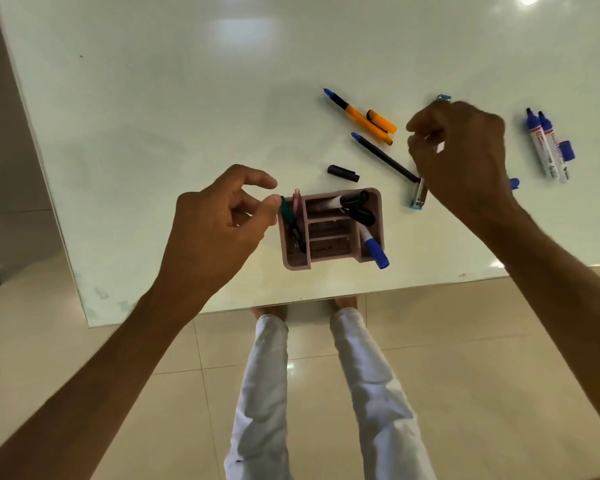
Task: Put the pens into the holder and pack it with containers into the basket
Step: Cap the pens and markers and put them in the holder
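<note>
A pink compartmented holder [329,263] stands near the table's front edge. It holds black-capped markers [355,201], a blue-capped marker [374,251], a pink pen [297,199] and a green pen [286,213]. My left hand [219,220] is at the holder's left side and pinches the top of the green pen, which stands in the left compartment. My right hand [461,157] hovers to the right of the holder, its fingers curled round a clear pen with blue ends [418,197].
On the white table [187,116] lie an orange pen [357,116] with its orange cap [381,121], a black pen [383,157], a black cap [343,173], two blue markers [548,147] and a loose blue cap [514,183]. The table's front edge runs just below the holder.
</note>
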`<state>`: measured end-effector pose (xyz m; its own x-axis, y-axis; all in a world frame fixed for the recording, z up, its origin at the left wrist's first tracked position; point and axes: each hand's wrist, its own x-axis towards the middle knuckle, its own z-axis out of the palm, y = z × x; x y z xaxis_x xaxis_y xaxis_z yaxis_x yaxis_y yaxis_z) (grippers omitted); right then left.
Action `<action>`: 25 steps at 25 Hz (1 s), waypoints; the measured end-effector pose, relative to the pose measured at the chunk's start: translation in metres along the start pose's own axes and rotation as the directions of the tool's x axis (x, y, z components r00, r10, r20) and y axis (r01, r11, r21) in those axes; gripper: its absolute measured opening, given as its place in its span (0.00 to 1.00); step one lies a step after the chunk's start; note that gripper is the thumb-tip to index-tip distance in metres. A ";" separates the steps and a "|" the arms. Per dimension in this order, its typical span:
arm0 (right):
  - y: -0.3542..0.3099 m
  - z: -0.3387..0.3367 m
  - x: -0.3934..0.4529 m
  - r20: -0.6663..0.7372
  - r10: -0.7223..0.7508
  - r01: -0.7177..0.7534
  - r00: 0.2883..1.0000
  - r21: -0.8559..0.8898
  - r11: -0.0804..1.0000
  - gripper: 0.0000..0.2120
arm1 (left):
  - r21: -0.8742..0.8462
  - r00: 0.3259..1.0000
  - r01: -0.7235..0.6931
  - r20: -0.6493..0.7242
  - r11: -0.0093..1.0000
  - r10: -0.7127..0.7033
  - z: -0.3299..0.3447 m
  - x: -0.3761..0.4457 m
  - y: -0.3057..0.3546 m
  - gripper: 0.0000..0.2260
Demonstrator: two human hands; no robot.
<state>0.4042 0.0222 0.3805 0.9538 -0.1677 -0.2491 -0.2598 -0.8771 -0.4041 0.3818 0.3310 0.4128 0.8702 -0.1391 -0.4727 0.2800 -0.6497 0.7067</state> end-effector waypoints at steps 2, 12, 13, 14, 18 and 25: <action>0.021 0.011 0.002 0.102 0.001 0.006 0.995 -0.067 0.998 0.11 | -0.059 0.999 0.017 -0.048 0.998 -0.020 -0.001 0.004 0.003 0.07; 0.035 0.038 -0.026 0.098 0.048 -0.046 0.994 -0.024 0.999 0.10 | 0.154 0.976 -0.150 0.181 0.977 0.122 0.035 0.103 0.009 0.05; 0.032 0.033 -0.031 0.091 0.063 -0.068 0.994 0.051 0.996 0.09 | 0.163 0.961 -0.205 0.220 0.965 0.167 0.041 0.109 0.008 0.07; 0.030 0.027 -0.037 0.086 0.089 -0.100 0.992 0.136 0.986 0.09 | 0.185 0.941 -0.260 0.267 0.948 0.206 0.048 0.114 0.006 0.10; 0.027 -0.005 -0.057 0.119 0.265 -0.287 0.957 0.528 0.799 0.10 | 0.292 0.899 -0.351 0.372 0.890 0.232 0.075 0.134 0.005 0.18; 0.036 -0.040 -0.067 0.124 0.406 -0.350 0.906 0.758 0.550 0.09 | 0.398 0.835 -0.514 0.437 0.760 0.335 0.090 0.139 0.001 0.14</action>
<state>0.3366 -0.0160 0.4177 0.7397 -0.4516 -0.4989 -0.5912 -0.0820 -0.8024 0.4665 0.2443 0.3002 0.6430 -0.6605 -0.3876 -0.3957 -0.7199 0.5702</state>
